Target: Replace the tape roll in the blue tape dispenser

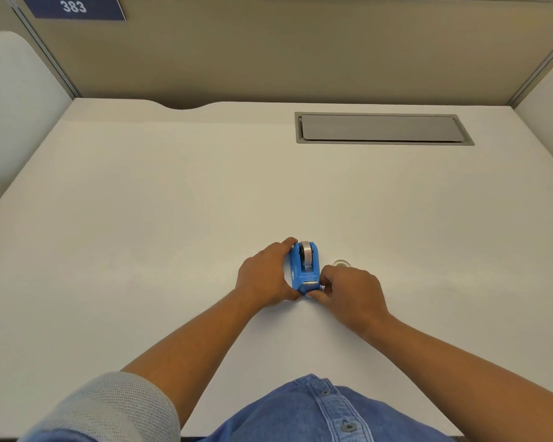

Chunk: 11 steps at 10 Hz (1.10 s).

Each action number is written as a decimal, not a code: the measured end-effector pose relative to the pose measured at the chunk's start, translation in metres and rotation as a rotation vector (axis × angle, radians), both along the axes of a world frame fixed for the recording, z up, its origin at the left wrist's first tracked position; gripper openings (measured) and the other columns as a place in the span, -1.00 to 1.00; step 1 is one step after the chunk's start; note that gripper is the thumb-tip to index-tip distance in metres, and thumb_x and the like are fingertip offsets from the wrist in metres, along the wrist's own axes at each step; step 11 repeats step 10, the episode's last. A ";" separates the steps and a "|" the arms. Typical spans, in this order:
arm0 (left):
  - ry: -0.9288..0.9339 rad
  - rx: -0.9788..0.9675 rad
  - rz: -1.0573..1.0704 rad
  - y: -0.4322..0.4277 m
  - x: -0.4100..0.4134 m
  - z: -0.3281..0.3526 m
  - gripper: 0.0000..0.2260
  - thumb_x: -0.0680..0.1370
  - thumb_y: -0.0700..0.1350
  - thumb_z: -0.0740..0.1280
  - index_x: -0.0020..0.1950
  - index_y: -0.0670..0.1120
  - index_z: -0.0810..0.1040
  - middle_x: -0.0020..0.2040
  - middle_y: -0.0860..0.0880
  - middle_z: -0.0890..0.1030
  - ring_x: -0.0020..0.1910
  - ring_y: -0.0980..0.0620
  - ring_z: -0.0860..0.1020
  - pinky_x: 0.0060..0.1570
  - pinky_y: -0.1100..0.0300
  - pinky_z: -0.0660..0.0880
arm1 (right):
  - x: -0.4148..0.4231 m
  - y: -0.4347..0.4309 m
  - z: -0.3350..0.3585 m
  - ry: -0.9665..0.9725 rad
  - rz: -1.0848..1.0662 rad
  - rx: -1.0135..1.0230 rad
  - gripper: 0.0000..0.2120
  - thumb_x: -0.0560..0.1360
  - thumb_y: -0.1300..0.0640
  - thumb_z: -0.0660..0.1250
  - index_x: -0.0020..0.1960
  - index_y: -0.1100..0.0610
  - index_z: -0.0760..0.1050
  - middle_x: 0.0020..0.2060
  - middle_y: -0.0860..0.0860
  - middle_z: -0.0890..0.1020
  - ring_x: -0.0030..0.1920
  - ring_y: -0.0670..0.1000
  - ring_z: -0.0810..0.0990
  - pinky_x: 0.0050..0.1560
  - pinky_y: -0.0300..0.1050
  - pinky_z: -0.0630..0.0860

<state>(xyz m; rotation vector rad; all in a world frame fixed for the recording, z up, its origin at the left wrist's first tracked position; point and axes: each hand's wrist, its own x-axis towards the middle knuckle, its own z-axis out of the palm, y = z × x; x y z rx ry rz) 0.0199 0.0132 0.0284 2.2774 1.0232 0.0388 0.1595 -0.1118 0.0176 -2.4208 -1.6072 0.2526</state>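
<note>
The blue tape dispenser [304, 269] stands on the white desk [141, 234], with its cutter end toward me. A roll of clear tape [306, 252] sits in its cradle. My left hand [264, 277] wraps the dispenser's left side, fingers curled over its far end and thumb at its near corner. My right hand [348, 291] pinches at the cutter end, thumb and forefinger closed at the dispenser's front edge. What the fingertips hold is too small to tell. Just beyond my right hand lies a second clear tape roll [342, 263], mostly hidden by my knuckles.
A grey cable hatch [383, 128] is set into the desk at the back right. Beige partition walls [300, 49] close the desk at the back and sides, with a sign reading 383 [74, 6] at top left.
</note>
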 end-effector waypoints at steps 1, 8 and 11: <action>0.007 0.009 -0.001 0.000 0.001 0.001 -0.12 0.15 0.17 0.57 0.39 0.16 0.25 0.27 0.11 0.53 0.17 0.02 0.54 0.09 0.05 0.52 | -0.001 0.003 0.002 -0.038 0.022 -0.004 -0.64 0.35 -0.29 0.41 -0.28 -0.06 0.37 -0.38 -0.06 0.48 -0.45 -0.01 0.38 -0.43 -0.17 0.24; 0.005 -0.045 -0.032 -0.002 -0.004 -0.004 0.02 0.23 0.15 0.55 0.54 0.10 0.03 0.48 0.11 0.35 0.38 0.03 0.40 0.30 0.04 0.40 | -0.003 -0.008 0.007 0.095 -0.043 -0.034 -0.65 0.29 -0.27 0.46 -0.22 -0.16 0.32 -0.30 -0.16 0.50 -0.37 -0.07 0.48 -0.42 -0.25 0.25; 0.036 -0.050 0.014 -0.003 -0.012 -0.008 -0.01 0.29 0.04 0.55 0.55 0.09 -0.01 0.54 0.09 0.24 0.43 0.02 0.33 0.32 0.06 0.39 | 0.004 -0.029 0.007 0.095 -0.072 0.049 -0.73 0.34 -0.18 0.41 -0.26 -0.12 0.33 -0.41 -0.18 0.48 -0.44 -0.16 0.41 -0.44 -0.35 0.20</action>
